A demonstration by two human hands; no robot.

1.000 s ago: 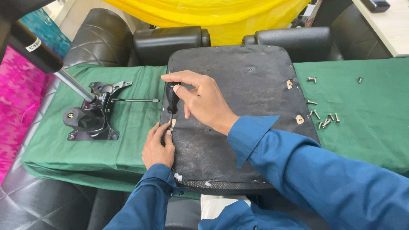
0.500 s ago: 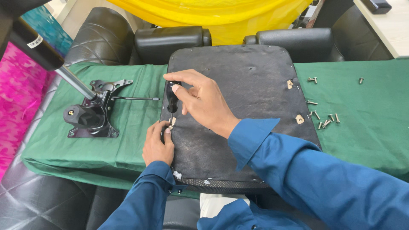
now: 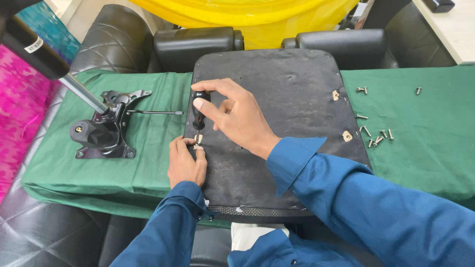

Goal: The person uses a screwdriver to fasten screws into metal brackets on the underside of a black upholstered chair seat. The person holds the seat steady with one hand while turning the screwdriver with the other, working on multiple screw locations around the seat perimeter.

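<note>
Gripping the screwdriver upright in my right hand, I steady its tip with my left hand pinching at the seat base edge; keeping it vertical should prevent slipping.

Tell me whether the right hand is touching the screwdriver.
Touching. The head view shows the right hand wrapped around the black handle of the screwdriver, thumb pressed on its side, with no gap between them.
</note>
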